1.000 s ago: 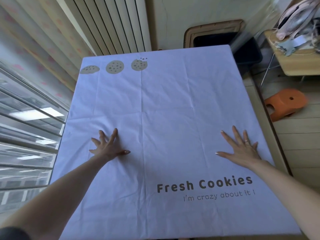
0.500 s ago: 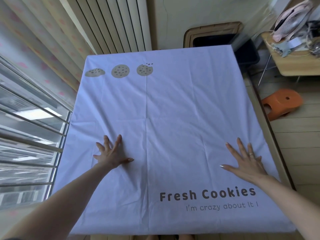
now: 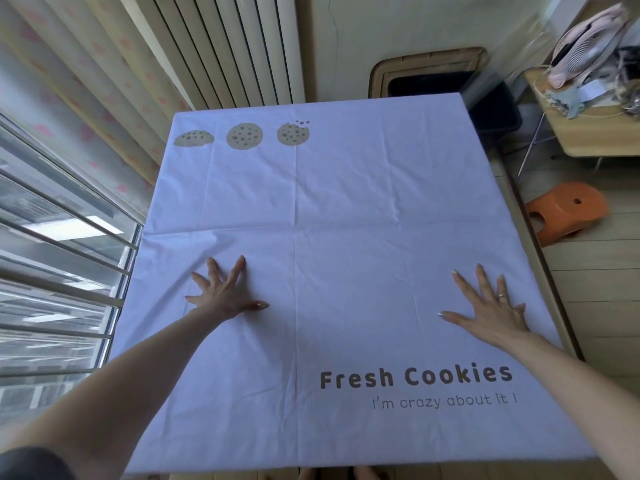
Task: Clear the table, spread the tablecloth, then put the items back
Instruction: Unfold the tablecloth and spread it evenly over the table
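Note:
A pale lilac tablecloth (image 3: 346, 202) printed with three cookies at the far left and the words "Fresh Cookies" at the near right lies spread flat over the table. My left hand (image 3: 225, 292) presses on the cloth left of its centre fold, fingers spread and straight. My right hand (image 3: 491, 306), a ring on one finger, lies flat on the cloth near the right edge. Nothing else stands on the cloth. Fold creases cross it lengthwise and sideways.
A window with metal bars (image 3: 62, 271) runs along the left. Behind the table are a radiator (image 3: 235, 46) and a dark bin (image 3: 495, 105). On the floor to the right sits an orange stool (image 3: 564, 213), with a cluttered side table (image 3: 588, 109) beyond it.
Both hands stay flat on the cloth and have slid a little towards me and outwards. The view has shifted slightly.

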{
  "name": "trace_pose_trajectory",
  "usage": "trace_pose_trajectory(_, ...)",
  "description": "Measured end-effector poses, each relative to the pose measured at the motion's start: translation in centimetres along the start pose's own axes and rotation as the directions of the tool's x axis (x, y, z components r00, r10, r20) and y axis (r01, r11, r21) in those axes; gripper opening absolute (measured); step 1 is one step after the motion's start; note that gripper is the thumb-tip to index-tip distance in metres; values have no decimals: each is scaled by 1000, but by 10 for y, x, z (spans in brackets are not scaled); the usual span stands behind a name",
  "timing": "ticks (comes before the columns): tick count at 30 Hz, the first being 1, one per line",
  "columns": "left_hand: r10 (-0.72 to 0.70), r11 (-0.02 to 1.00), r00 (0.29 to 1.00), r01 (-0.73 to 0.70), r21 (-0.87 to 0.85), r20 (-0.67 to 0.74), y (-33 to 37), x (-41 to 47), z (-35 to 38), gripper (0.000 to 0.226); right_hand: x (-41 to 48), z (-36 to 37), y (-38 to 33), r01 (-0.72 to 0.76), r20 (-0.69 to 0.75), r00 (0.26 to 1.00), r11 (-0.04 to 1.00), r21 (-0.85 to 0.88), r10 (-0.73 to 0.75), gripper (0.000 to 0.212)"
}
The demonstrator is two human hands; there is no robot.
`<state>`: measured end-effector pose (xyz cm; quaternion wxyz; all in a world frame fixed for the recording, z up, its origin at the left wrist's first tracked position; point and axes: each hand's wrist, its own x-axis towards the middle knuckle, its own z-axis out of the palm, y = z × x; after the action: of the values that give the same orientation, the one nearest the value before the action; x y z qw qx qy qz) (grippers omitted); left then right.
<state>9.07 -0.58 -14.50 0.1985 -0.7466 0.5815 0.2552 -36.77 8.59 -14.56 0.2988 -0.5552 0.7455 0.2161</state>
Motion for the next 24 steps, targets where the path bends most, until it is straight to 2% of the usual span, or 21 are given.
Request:
trace_pose_trajectory(12, 13, 1000, 1000, -13, -19, -18, 2, 6, -6, 112, 14, -15, -7, -10, 2, 1000, 998, 65, 10, 90)
trace_pose_trajectory(19, 70, 997, 995, -69, 16, -72, -15, -22, 25, 107, -11, 27, -11, -14, -99, 995, 1000, 26, 16, 68)
trace_pose_trajectory(24, 100, 995, 991, -100, 11, -92, -20, -48, 45, 106, -38, 51, -11, 14, -121, 993, 1000, 23, -11, 73)
